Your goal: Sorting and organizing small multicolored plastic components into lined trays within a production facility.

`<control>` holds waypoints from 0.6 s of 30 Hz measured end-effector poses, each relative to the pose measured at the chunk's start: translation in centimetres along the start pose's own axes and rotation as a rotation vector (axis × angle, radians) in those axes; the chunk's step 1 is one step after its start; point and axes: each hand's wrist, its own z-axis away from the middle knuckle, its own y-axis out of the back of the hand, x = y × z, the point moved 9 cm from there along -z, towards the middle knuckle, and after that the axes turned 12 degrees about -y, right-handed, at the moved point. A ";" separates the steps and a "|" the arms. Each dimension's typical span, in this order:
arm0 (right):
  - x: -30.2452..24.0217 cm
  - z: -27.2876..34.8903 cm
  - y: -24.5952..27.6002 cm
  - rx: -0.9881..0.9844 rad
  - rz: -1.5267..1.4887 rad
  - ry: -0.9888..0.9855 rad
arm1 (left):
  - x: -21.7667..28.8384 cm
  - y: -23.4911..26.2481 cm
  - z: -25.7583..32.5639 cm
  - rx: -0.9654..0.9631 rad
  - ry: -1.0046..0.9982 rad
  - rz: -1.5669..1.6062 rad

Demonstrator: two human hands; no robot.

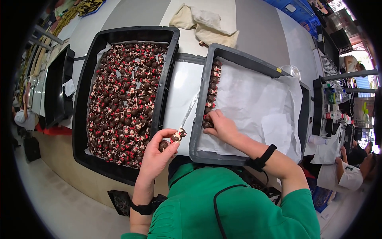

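My left hand (157,153) is closed around a small brown, cream and red figurine (178,136), pinched between thumb and fingers. A second dark brown one (163,145) shows against its palm. My right hand (223,127) reaches into the grey tray (197,139), its fingertips closed on a dark figurine (207,124) at the near end of a column of figurines (212,85). That column runs along the tray's left wall on white lining paper (250,95). Left of my hands, a black tray (171,51) holds a dense layer of similar figurines (123,103).
A thin knife-like tool (190,110) lies between the trays. Beyond them is a crumpled beige cloth (207,24). A clear round container (291,71) stands behind the grey tray. Another black tray (55,87) is at far left. Other people (346,175) work at the right.
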 end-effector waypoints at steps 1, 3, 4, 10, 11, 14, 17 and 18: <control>0.1 0.1 0.1 -0.002 0.001 0.001 | -0.1 0.1 0.1 0.002 0.001 0.001; 0.6 0.3 0.5 0.003 -0.009 -0.015 | -0.1 0.5 0.2 0.011 -0.009 -0.005; 1.1 0.2 0.4 0.003 -0.007 -0.013 | -0.1 0.6 0.3 0.012 -0.010 -0.004; 1.2 -0.1 -0.5 -0.032 -0.107 0.095 | -0.1 0.3 -0.1 -0.015 -0.009 -0.068; 1.2 -0.3 -0.9 -0.067 -0.153 0.044 | 0.1 0.0 -0.4 -0.023 -0.028 -0.093; 1.6 -0.6 -1.1 -0.108 -0.198 0.002 | 0.9 -1.3 -1.1 -0.080 -0.080 -0.218; 2.5 -0.7 -0.3 -0.071 -0.278 0.043 | 2.4 -3.2 -2.0 -0.178 -0.143 -0.528; 3.1 -0.6 0.5 -0.028 -0.354 0.073 | 3.7 -4.5 -2.2 -0.237 -0.314 -0.714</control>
